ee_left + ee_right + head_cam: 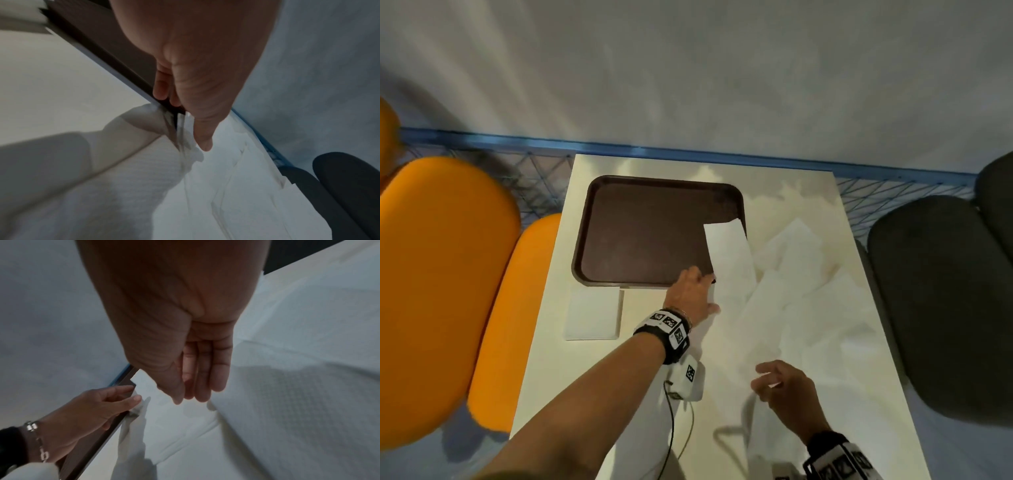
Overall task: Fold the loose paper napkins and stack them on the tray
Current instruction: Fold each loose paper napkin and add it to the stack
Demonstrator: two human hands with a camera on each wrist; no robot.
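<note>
A: Head view first: what is the left hand [693,294] doing at the near right corner of the tray [619,233]?

B: Its fingers [127,400] pinch the edge of a folded napkin [729,253] that lies across that corner, thumb against the paper; I'd say to square it on the tray.

A: And the right hand [787,394]?

B: Released, fingers [205,382] relaxed, holding nothing, just above the loose napkins [808,291] spread over the tabletop [647,342] beyond its fingertips; probably ready to take the next sheet.

A: Anything else?

B: One folded square [593,313] lies on the tabletop, off the tray, left of the left fingers.
</note>
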